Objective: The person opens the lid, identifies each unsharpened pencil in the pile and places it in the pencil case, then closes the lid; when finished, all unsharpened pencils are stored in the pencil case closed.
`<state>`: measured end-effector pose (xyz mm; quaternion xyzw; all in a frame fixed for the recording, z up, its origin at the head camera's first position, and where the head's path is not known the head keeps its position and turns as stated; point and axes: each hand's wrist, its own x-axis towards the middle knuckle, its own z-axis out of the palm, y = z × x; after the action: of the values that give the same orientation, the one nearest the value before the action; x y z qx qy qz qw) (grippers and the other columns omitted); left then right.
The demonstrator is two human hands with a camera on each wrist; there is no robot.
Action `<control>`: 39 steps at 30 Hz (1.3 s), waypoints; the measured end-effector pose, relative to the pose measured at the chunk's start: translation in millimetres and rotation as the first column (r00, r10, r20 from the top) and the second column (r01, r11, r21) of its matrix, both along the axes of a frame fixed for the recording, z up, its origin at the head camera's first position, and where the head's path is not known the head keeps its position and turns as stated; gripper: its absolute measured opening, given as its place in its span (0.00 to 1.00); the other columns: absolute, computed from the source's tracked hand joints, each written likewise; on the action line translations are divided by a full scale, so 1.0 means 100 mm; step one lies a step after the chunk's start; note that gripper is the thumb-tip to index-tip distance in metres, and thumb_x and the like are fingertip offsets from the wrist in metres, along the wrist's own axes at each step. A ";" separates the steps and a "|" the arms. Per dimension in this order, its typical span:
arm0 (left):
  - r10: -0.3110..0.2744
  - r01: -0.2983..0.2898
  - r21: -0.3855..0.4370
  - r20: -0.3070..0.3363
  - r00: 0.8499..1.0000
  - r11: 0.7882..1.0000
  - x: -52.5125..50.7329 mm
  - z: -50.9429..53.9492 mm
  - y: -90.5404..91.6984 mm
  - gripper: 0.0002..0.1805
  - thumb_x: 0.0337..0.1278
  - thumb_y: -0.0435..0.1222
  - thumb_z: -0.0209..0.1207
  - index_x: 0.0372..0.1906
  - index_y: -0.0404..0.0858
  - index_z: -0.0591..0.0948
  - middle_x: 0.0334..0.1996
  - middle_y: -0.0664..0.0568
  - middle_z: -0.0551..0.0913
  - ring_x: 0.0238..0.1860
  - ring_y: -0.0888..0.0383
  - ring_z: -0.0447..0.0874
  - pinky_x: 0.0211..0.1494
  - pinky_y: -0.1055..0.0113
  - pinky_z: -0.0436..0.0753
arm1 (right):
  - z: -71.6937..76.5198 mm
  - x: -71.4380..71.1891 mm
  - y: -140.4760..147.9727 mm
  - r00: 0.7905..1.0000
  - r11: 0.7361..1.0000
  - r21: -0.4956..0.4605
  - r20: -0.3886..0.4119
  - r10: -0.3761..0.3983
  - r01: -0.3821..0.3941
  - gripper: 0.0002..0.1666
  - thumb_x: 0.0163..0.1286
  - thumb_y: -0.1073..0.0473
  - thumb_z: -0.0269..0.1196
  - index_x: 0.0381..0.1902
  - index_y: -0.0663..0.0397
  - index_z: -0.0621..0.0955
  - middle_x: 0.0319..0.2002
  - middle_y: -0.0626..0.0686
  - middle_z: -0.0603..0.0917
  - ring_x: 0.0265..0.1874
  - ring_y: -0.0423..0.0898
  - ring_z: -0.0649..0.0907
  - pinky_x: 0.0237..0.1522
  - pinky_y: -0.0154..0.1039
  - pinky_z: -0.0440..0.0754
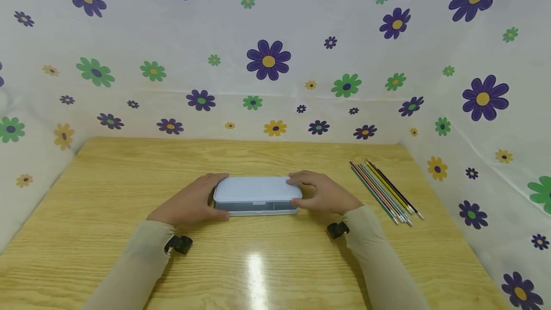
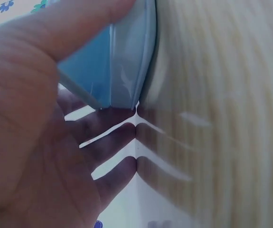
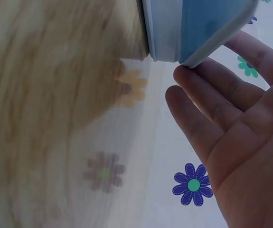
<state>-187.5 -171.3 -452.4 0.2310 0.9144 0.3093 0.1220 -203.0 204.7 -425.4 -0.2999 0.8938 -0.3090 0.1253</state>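
A light blue case (image 1: 257,189) lies lengthwise on the table, its pale lid over a darker blue front with a small latch. My left hand (image 1: 191,202) holds its left end, thumb at the front corner and fingers behind. In the left wrist view, the left hand (image 2: 36,118) has its thumb across the case (image 2: 129,57) and its other fingers spread at the end. At the right end, my right hand (image 1: 323,194) has fingers on the lid's back corner and the thumb at the front. The right wrist view shows the right hand's (image 3: 240,114) lower fingers extended beside the case (image 3: 198,28).
Several pencils (image 1: 385,193) lie side by side at a slant on the wooden table (image 1: 241,271), right of my right hand. Their eraser ends point towards the front. A white flowered cloth (image 1: 224,27) stands behind the table and along its sides.
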 end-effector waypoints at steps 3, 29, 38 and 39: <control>-0.014 0.014 0.022 0.018 1.000 1.000 0.00 0.02 -0.02 0.58 0.54 0.56 0.74 0.82 0.39 0.57 0.78 0.44 0.63 0.76 0.43 0.62 0.78 0.42 0.64 | -0.04 -0.02 0.03 1.000 0.998 -0.060 0.014 -0.016 0.016 0.32 0.70 0.45 0.71 0.69 0.47 0.79 0.73 0.52 0.74 0.74 0.55 0.71 0.73 0.59 0.69; 0.044 -0.051 0.090 0.084 0.995 0.995 0.00 -0.02 0.01 0.63 0.52 0.56 0.75 0.83 0.38 0.51 0.78 0.42 0.64 0.79 0.41 0.57 0.80 0.41 0.58 | -0.09 -0.06 -0.07 0.959 0.893 -0.355 0.158 -0.235 0.277 0.28 0.84 0.45 0.51 0.64 0.59 0.81 0.63 0.60 0.82 0.63 0.59 0.81 0.62 0.53 0.82; 0.038 -0.044 0.097 0.056 0.998 0.994 0.00 -0.04 0.05 0.68 0.49 0.54 0.78 0.84 0.38 0.46 0.74 0.47 0.72 0.78 0.43 0.60 0.81 0.41 0.55 | -0.12 -0.09 -0.07 0.923 0.821 -0.422 0.176 -0.342 0.385 0.23 0.86 0.52 0.49 0.57 0.65 0.80 0.57 0.65 0.82 0.52 0.61 0.87 0.47 0.50 0.90; 0.030 -0.035 0.100 0.047 0.998 0.994 0.00 -0.05 0.05 0.67 0.49 0.54 0.78 0.84 0.39 0.46 0.73 0.48 0.73 0.78 0.43 0.61 0.80 0.40 0.55 | -0.13 -0.10 -0.06 0.916 0.811 -0.426 0.179 -0.358 0.400 0.21 0.86 0.53 0.49 0.57 0.65 0.80 0.56 0.65 0.83 0.50 0.61 0.88 0.46 0.49 0.90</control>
<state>-187.9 -165.9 -457.1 0.2150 0.8982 0.3623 0.1257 -212.9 198.5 -438.2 -0.1221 0.8314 -0.5413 0.0278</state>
